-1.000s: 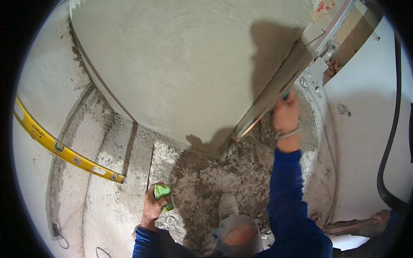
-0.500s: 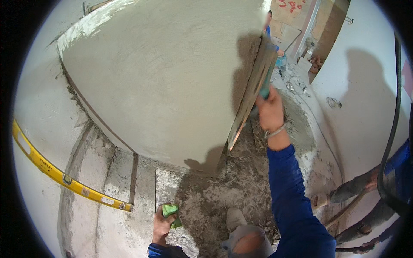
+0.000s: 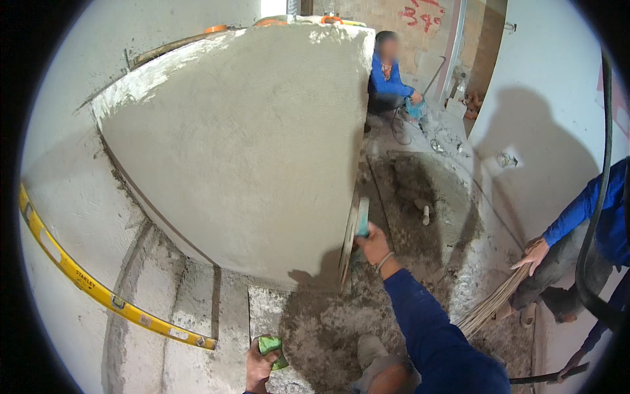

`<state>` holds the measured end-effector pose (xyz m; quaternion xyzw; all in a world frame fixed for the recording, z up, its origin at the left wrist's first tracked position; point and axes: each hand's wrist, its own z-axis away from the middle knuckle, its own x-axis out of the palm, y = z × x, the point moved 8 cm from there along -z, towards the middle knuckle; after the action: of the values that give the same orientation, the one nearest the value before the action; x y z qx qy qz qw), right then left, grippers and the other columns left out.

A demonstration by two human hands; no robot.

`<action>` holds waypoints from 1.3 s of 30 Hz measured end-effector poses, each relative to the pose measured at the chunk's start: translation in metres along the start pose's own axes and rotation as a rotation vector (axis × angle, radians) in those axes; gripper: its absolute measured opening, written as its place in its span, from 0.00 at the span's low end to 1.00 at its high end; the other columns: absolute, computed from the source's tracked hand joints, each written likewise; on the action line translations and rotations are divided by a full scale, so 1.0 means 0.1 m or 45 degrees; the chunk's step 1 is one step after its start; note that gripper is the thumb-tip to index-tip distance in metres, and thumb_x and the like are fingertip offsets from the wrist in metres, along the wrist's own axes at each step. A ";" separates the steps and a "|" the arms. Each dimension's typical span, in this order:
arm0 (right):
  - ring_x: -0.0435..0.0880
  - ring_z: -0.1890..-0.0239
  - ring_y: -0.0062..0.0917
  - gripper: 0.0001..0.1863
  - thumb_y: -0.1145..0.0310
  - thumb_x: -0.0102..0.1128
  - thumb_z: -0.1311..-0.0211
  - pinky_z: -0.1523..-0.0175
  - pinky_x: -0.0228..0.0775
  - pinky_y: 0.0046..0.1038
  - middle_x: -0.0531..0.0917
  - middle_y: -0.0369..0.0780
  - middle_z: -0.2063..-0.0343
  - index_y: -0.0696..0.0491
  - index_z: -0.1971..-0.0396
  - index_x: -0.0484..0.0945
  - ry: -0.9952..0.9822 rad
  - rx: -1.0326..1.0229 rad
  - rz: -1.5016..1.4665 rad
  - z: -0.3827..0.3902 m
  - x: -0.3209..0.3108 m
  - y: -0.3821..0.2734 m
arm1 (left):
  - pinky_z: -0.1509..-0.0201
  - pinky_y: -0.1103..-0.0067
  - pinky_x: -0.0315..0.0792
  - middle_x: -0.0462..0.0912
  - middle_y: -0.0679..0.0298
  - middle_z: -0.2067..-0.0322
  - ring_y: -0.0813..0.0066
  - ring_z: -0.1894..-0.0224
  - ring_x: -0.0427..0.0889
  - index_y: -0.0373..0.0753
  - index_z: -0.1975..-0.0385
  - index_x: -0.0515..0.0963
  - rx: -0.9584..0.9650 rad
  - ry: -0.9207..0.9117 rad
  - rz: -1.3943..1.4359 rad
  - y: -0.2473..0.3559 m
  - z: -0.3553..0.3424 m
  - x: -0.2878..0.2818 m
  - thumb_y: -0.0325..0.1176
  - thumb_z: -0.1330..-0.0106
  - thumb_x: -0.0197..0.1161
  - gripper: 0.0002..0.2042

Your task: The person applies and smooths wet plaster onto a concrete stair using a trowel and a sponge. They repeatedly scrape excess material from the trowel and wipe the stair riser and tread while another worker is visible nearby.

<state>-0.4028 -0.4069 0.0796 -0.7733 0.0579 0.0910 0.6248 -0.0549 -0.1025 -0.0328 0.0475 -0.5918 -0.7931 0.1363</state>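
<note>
My right hand [image 3: 374, 244] is closed round the teal handle of a plastering float [image 3: 348, 244]. The float's long, narrow board shows nearly edge-on, at the lower right edge of a grey freshly plastered wall [image 3: 223, 151]. Whether its face presses on the plaster is hard to tell. Low in the picture, my left hand [image 3: 256, 365] grips a green sponge-like block [image 3: 272, 352], apart from the wall. My knee shows between the two arms.
A yellow spirit level [image 3: 98, 289] leans along the left wall. At right, a co-worker's hand [image 3: 535, 253] holds a bundle of thin sticks [image 3: 495, 299]. Another person [image 3: 388, 79] crouches beyond the wall. A black hose [image 3: 596, 210] hangs at right; a pipe stub [image 3: 426, 215] stands on the rough floor.
My right hand has brought the float down and leftward along the wall's right edge. My view has shifted, showing the crouching person more fully. The co-worker's hand with the sticks has come into view.
</note>
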 end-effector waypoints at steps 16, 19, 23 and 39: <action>0.79 0.75 0.23 0.22 0.73 0.51 0.34 0.71 0.72 0.24 0.79 0.39 0.70 0.57 0.41 0.66 0.080 -0.559 -0.020 0.78 -0.88 -2.97 | 0.55 0.77 0.74 0.81 0.66 0.62 0.75 0.61 0.79 0.34 0.52 0.75 0.150 -0.118 0.007 0.24 -0.12 0.23 0.29 0.49 0.66 0.21; 0.81 0.74 0.38 0.28 0.72 0.51 0.36 0.67 0.76 0.33 0.81 0.48 0.65 0.56 0.35 0.62 0.191 -1.035 0.699 0.88 -0.40 -3.42 | 0.55 0.77 0.74 0.81 0.66 0.61 0.75 0.60 0.79 0.35 0.51 0.75 0.126 -0.170 0.056 0.26 -0.10 0.36 0.26 0.47 0.65 0.20; 0.80 0.69 0.54 0.32 0.71 0.55 0.40 0.62 0.76 0.43 0.79 0.57 0.58 0.55 0.34 0.61 0.190 -1.071 1.175 0.58 0.14 -3.62 | 0.54 0.77 0.74 0.80 0.65 0.59 0.75 0.58 0.78 0.36 0.51 0.74 0.099 -0.233 0.104 0.31 -0.10 0.50 0.24 0.47 0.65 0.21; 0.82 0.78 0.39 0.33 0.68 0.51 0.38 0.75 0.77 0.39 0.80 0.49 0.75 0.55 0.33 0.56 0.099 -0.927 1.253 0.28 1.20 -2.20 | 0.54 0.78 0.75 0.80 0.63 0.59 0.74 0.59 0.79 0.33 0.48 0.72 0.135 -0.160 0.025 0.49 0.08 0.32 0.23 0.48 0.65 0.24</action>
<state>-0.2429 -0.3298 0.2587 -0.8224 0.3963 0.3544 0.2026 -0.0793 -0.1164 0.0194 -0.0008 -0.6408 -0.7607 0.1040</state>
